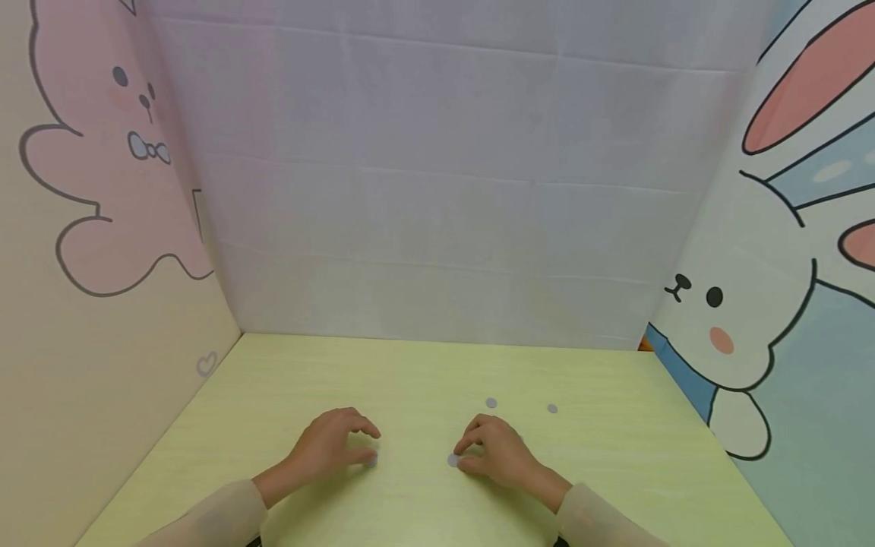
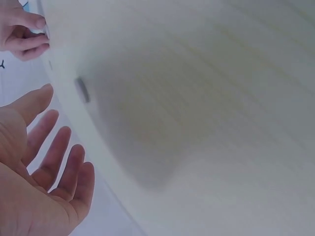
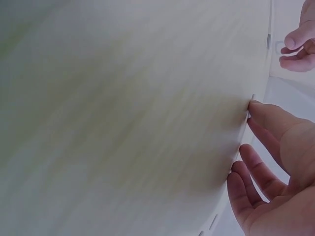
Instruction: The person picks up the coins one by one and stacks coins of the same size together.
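Note:
Near the middle of the table (image 1: 410, 501), my right hand (image 1: 502, 456) has its thumb and index fingertip close together at the edge of a small flat grey disc (image 1: 453, 460). In the right wrist view the thumb touches this disc (image 3: 253, 97), and the other fingers are spread with their tips at the table surface. My left hand (image 1: 331, 448) arches with thumb and fingers apart, holding nothing. Another grey disc (image 1: 371, 461) lies right by its thumb tip, partly covered in the head view. The left wrist view shows that disc (image 2: 82, 90) on the table beyond the relaxed fingers.
Two more grey discs lie behind my right hand, one nearer the middle (image 1: 491, 403) and one further right (image 1: 552, 409). A third disc (image 1: 521, 437) is mostly hidden by that hand. A white cloth wall (image 1: 437, 190) stands at the back, with printed cartoon panels at both sides.

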A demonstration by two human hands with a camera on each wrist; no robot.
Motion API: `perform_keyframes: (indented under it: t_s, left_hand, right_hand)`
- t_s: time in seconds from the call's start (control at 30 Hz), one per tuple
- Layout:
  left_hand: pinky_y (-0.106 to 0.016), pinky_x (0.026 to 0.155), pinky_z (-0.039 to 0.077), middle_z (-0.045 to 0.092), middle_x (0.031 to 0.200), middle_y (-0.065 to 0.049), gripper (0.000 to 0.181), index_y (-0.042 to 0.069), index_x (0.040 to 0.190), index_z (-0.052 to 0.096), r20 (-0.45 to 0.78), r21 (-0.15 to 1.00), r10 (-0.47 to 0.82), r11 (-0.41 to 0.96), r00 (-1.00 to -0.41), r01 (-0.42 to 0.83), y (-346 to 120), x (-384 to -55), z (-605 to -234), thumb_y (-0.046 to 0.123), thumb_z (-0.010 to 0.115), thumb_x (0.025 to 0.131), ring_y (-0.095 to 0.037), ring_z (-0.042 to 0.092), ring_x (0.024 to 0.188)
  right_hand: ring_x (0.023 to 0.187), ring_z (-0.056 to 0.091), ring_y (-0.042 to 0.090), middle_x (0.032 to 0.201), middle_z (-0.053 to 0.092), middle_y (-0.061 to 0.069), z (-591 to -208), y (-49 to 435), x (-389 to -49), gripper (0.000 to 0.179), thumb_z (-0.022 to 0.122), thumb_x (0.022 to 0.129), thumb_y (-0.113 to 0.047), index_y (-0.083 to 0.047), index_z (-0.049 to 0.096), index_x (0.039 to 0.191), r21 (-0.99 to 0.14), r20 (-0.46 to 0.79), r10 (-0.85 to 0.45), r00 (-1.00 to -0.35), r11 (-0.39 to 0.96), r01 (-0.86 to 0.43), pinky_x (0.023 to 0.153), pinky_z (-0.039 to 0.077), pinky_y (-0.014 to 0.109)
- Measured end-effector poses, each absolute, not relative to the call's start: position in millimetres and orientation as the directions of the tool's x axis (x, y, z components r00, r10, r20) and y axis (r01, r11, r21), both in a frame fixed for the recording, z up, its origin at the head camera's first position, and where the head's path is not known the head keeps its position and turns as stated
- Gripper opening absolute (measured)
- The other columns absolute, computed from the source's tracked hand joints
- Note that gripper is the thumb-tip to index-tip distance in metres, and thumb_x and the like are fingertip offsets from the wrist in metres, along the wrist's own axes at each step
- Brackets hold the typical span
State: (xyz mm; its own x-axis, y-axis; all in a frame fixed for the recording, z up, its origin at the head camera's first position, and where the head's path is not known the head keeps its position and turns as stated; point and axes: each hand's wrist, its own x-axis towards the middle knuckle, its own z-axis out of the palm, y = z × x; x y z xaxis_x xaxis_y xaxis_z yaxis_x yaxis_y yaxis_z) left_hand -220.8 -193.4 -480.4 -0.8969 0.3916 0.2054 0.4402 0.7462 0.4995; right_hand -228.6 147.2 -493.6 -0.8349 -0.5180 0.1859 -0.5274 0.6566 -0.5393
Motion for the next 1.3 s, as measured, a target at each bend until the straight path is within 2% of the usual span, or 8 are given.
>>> perform_keyframes:
  t_s: [0.2,0.33,0.57,0.8,1.0,1.3]
  left_hand:
    - [-0.043,0.085,0.057,0.076,0.103,0.008,0.024,0.021,0.105,0.083,0.244,0.483,0.458,0.707,-0.855,0.517,-164.9,-222.6,-477.0,0.028,0.092,0.084,-0.025,0.07,0.1]
    - [-0.049,0.09,0.056,0.076,0.105,0.007,0.026,0.019,0.107,0.083,0.233,0.514,0.464,0.687,-0.855,0.513,-145.6,-223.6,-480.3,0.029,0.092,0.084,-0.026,0.07,0.103]
    - [-0.054,0.097,0.054,0.078,0.108,0.006,0.027,0.016,0.107,0.082,0.217,0.607,0.45,0.632,-0.866,0.481,-121.3,-221.5,-486.8,0.024,0.092,0.083,-0.025,0.071,0.107]
    - [-0.05,0.096,0.054,0.077,0.101,0.01,0.023,0.018,0.101,0.084,0.226,0.571,0.452,0.656,-0.863,0.493,-102.0,-221.3,-492.5,0.023,0.093,0.081,-0.018,0.07,0.102]
    - [-0.044,0.092,0.056,0.076,0.1,0.01,0.022,0.019,0.099,0.085,0.197,0.544,0.447,0.69,-0.872,0.477,-91.5,-221.8,-493.9,0.025,0.094,0.08,-0.018,0.068,0.099]
    - [-0.037,0.085,0.055,0.075,0.094,0.01,0.018,0.02,0.094,0.086,0.227,0.526,0.441,0.695,-0.868,0.49,-80.8,-224.8,-497.1,0.022,0.095,0.078,-0.016,0.065,0.093]
  right_hand:
    - [0.096,0.061,0.015,0.104,0.066,-0.011,-494.3,147.9,-226.9,0.008,0.088,0.089,-0.023,-0.022,0.086,0.096,-0.561,0.17,-0.516,-0.839,0.649,-0.513,0.084,0.053,0.035]
    - [0.097,0.06,0.014,0.105,0.066,-0.011,-495.9,146.2,-227.9,0.008,0.088,0.09,-0.024,-0.022,0.086,0.097,-0.563,0.17,-0.512,-0.842,0.651,-0.509,0.085,0.052,0.035]
    - [0.097,0.06,0.012,0.104,0.066,-0.012,-498.6,145.9,-230.7,0.006,0.087,0.09,-0.023,-0.022,0.086,0.096,-0.558,0.174,-0.511,-0.842,0.653,-0.512,0.085,0.052,0.033]
    - [0.097,0.06,0.015,0.105,0.066,-0.011,-496.9,146.7,-228.3,0.006,0.088,0.089,-0.024,-0.022,0.086,0.095,-0.563,0.175,-0.506,-0.845,0.653,-0.507,0.084,0.052,0.034]
    - [0.096,0.061,0.015,0.103,0.067,-0.01,-496.3,147.0,-228.5,0.005,0.089,0.089,-0.023,-0.021,0.086,0.093,-0.562,0.187,-0.507,-0.842,0.647,-0.515,0.083,0.052,0.034]
    - [0.094,0.062,0.012,0.101,0.069,-0.009,-495.7,146.6,-230.5,0.007,0.09,0.087,-0.018,-0.02,0.086,0.092,-0.54,0.191,-0.515,-0.835,0.655,-0.528,0.084,0.054,0.035]
